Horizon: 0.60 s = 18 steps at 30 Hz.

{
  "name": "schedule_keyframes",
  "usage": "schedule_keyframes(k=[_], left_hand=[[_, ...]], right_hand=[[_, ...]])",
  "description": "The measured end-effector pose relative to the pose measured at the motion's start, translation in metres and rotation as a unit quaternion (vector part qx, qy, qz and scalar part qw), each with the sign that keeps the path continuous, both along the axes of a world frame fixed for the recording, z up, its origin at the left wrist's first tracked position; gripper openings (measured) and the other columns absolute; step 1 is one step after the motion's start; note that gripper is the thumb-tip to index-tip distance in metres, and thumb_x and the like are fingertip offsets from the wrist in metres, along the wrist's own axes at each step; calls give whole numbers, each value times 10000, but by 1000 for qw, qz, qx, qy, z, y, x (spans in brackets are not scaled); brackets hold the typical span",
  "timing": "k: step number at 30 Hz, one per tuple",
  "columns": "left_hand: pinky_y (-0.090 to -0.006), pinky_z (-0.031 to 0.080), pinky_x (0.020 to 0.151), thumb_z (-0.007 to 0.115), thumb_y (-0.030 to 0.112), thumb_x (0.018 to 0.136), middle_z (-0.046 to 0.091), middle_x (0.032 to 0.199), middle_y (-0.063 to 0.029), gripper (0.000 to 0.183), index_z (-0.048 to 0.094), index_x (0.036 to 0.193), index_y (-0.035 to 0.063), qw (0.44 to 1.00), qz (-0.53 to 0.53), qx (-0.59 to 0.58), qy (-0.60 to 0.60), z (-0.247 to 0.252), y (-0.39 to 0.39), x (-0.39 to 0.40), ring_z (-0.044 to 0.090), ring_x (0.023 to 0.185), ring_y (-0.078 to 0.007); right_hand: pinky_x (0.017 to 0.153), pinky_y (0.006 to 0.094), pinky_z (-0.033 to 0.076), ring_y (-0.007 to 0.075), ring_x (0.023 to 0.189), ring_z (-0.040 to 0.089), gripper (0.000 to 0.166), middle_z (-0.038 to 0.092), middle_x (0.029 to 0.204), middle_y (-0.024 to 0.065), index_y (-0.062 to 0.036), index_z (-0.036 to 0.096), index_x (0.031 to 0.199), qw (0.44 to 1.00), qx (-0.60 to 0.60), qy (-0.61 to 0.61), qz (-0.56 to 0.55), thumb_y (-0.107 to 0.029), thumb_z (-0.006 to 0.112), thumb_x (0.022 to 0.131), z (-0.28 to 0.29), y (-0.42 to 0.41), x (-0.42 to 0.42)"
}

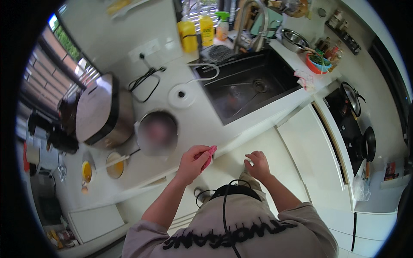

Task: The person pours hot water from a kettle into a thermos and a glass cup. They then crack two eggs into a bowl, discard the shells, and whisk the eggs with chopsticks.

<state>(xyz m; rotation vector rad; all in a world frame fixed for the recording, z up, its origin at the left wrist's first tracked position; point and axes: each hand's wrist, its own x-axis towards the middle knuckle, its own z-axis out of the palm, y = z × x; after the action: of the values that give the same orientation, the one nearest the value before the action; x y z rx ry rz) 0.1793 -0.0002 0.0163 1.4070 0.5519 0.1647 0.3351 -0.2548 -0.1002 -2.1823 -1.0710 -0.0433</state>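
Observation:
My left hand (193,163) is closed on a pink cloth (209,158), held just past the counter's front edge. To its right my right hand (258,164) is raised over the floor, fingers partly bent and apart, with nothing seen in it. A round metal pot (158,132) stands on the counter beyond my left hand; its contents are blurred. Behind the pot lies a white round lid (182,95) with a black knob. A glass bowl with yellow liquid (115,165) and chopsticks (113,163) across it stands left of the pot, near a second yellow-filled bowl (86,171).
A large metal appliance (103,109) stands at the left. The black sink (248,84) has a tall faucet (265,22), with bottles (206,30) behind. A red basin with greens (317,64) and a cloth (304,80) lie right of it. Pans (369,144) rest by the hob (347,129).

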Motion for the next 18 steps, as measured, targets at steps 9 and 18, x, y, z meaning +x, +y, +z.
schedule_keyframes(k=[9,18], left_hand=[[-236,401,518,619,130,974,636,806,-33,220,670,1126,-21,990,-128,-58,-18,-16,-114,355,534,616,-80],[-343,527,781,681,146,852,689,973,-151,287,715,1112,29,934,-142,280,-168,-36,-223,649,633,901,-246]], right_hand=[[774,438,506,334,868,603,192,650,887,123,-58,725,949,988,15,13,-154,-120,742,767,-36,-168,159],[789,440,499,338,901,591,204,637,934,132,-54,703,970,947,-5,12,-322,-71,754,773,3,-307,214]])
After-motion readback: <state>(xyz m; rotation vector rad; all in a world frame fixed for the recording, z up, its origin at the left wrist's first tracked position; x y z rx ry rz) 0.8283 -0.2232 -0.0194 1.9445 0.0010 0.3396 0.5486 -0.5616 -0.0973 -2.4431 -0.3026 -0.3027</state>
